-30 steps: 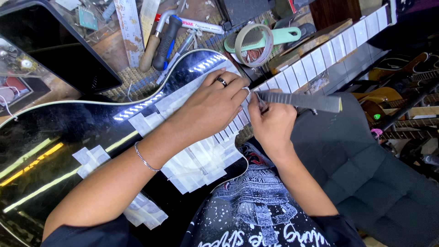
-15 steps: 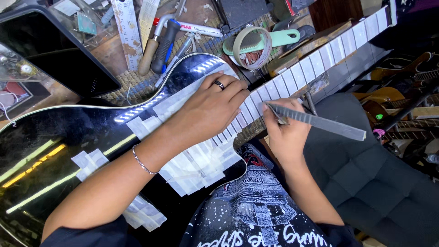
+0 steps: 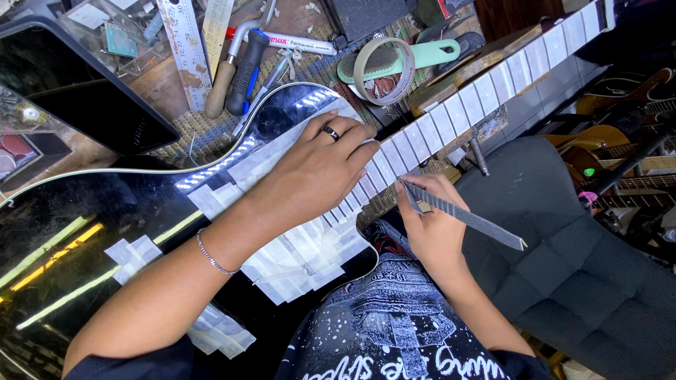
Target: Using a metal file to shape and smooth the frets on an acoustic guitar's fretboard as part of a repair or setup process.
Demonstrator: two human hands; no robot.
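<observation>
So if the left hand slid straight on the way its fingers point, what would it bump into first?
The left hand lies flat on the taped fretboard, fingers pointing along the neck. Going on, it would likely just slide over more taped frets. The tape roll sits a bit off that line, though depth is hard to judge.

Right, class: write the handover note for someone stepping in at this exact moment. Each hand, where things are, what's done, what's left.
Left hand: flat on the taped fretboard, at the body end, steadying it.
Right hand: grips a slim metal file, tip lifted just off the fretboard edge.
Black guitar body lies across the lap; white masking tape covers the body around the neck joint and sits between frets.
Done: masking.
Left: the filing progress cannot be judged from here.
</observation>
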